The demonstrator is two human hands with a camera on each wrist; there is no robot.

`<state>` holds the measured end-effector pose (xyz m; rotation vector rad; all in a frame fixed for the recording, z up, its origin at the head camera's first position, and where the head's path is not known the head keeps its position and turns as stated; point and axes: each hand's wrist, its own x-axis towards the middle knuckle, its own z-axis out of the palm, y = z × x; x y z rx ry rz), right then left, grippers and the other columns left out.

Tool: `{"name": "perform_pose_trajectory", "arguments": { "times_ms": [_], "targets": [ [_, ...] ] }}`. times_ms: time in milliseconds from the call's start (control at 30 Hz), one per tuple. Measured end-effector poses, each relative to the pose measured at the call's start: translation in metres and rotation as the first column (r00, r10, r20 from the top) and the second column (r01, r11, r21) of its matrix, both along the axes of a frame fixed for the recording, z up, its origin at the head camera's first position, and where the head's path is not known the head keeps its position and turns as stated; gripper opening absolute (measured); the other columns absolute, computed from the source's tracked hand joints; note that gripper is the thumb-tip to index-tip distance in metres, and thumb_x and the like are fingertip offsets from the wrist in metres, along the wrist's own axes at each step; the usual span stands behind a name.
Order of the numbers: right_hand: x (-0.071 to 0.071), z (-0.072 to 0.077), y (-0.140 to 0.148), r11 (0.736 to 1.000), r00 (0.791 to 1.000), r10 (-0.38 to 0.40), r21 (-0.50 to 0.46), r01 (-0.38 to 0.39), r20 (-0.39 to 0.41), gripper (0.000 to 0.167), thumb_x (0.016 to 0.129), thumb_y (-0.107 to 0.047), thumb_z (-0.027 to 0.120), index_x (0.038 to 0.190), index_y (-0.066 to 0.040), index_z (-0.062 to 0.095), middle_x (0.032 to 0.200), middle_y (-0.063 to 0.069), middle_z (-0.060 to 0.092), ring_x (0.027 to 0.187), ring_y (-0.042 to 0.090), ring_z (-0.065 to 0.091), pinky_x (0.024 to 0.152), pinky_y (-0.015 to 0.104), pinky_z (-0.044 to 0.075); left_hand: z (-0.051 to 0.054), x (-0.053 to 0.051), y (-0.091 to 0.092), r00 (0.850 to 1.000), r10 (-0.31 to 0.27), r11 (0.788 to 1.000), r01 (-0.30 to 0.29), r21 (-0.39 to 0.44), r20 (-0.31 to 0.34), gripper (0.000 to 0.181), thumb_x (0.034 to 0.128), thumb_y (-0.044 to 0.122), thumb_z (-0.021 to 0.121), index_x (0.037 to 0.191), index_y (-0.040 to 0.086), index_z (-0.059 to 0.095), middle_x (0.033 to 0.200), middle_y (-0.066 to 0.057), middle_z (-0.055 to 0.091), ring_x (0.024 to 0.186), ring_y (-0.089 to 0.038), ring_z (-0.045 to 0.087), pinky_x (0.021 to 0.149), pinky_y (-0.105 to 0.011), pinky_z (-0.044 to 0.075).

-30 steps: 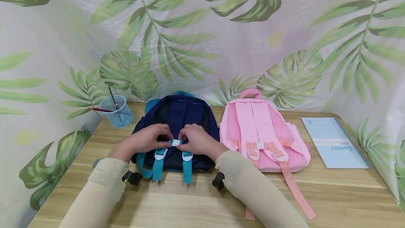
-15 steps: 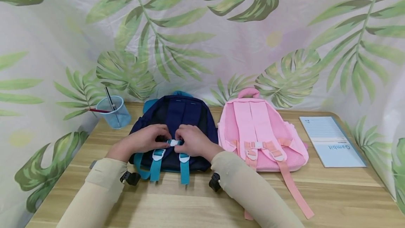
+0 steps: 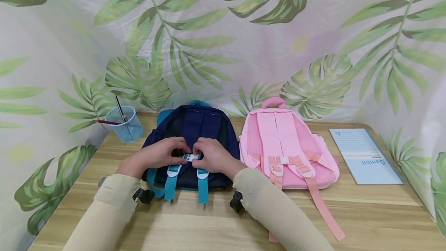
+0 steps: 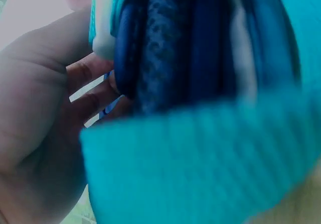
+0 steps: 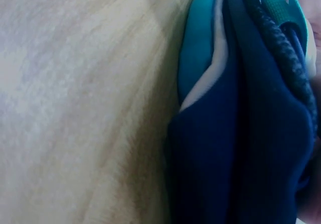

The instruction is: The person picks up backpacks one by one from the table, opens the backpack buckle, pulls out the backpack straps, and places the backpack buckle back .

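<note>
We're pinching a white side-release buckle (image 3: 191,157) on a navy backpack (image 3: 201,127), left hand (image 3: 161,152) at nine o'clock, right hand (image 3: 214,155) opposite.

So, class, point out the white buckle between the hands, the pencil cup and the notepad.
White buckle (image 3: 192,158), head view, its middle.
Pencil cup (image 3: 122,131), head view, its wall.
Notepad (image 3: 365,155), head view, its top face.

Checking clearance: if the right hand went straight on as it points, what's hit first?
It grips the white plastic buckle; straight beyond that, probably the left hand first, though depth is unclear.
</note>
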<state>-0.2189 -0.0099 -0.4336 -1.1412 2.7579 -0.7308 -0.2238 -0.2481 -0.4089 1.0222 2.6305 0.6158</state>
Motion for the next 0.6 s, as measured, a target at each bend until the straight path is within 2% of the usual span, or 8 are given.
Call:
{"name": "perform_pose_trajectory", "arguments": {
  "times_ms": [300,600],
  "targets": [
    [0.0028,-0.0008,0.0019,0.999,1.0,-0.006,-0.05,0.006,-0.011,0.012,0.094,-0.022,0.076,0.103,-0.013,0.073,0.099,-0.001,0.065,0.091,0.014,0.058,0.088,0.028,0.049,0.0003,0.0007,0.0007,1.0,-0.003,1.0,0.002,0.024,0.028,0.014,0.1016,0.019,0.077,0.116,0.017,0.078,0.112,0.005,0.069,0.101,-0.014,0.064,0.091,-0.037,0.057],
    [0.0075,0.002,0.0065,0.993,0.999,-0.032,-0.114,0.032,0.006,0.014,0.095,-0.02,0.077,0.105,-0.011,0.075,0.1,0.002,0.066,0.09,0.015,0.059,0.084,0.024,0.051,-0.0028,0.0015,-0.0032,1.0,0.006,0.999,-0.006,0.046,-0.006,0.011,0.1031,0.02,0.075,0.114,0.02,0.077,0.113,0.007,0.069,0.101,-0.012,0.064,0.092,-0.037,0.056]
  ]
}}
